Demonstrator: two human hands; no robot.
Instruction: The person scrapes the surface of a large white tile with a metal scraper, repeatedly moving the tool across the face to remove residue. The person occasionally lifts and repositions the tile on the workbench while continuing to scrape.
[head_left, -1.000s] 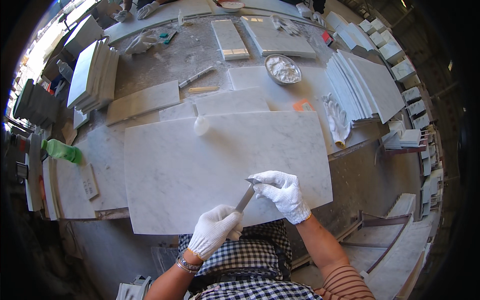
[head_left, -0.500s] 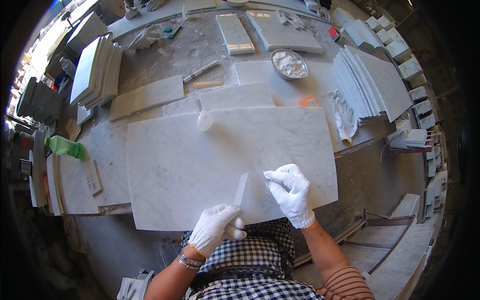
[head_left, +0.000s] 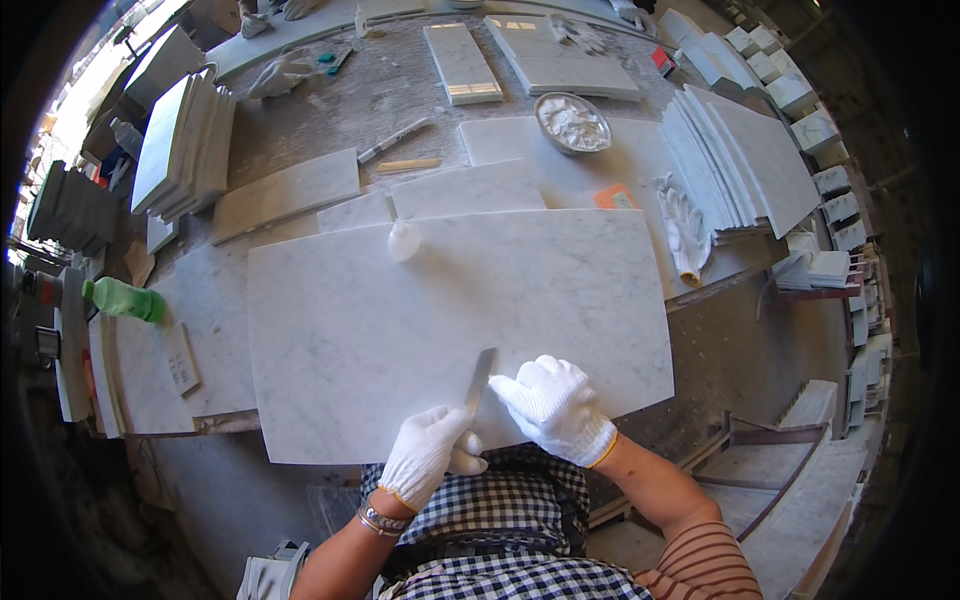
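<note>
Both my hands wear white knitted gloves with yellow cuffs. They are over the near part of a large, grey-veined white marble slab. My left hand is closed round the lower end of a flat, grey metal blade with a slanted tip, which points up and away from me. Its handle end is hidden in the glove. Just right of the blade is my right hand, fingers curled and the thumb side close to the blade's edge. Whatever is in its pinch, if anything, is hidden. A small white squeeze bottle stands near the slab's far edge.
A bowl of white paste, a marker and an orange card lie beyond the slab. Marble stacks stand left and right. A green bottle lies at left. Another person's gloved hands show at the far edge.
My right hand has moved left and slightly down to the blade, and its fingers have curled in more. The blade has turned slightly and looks darker. My left hand has barely moved.
</note>
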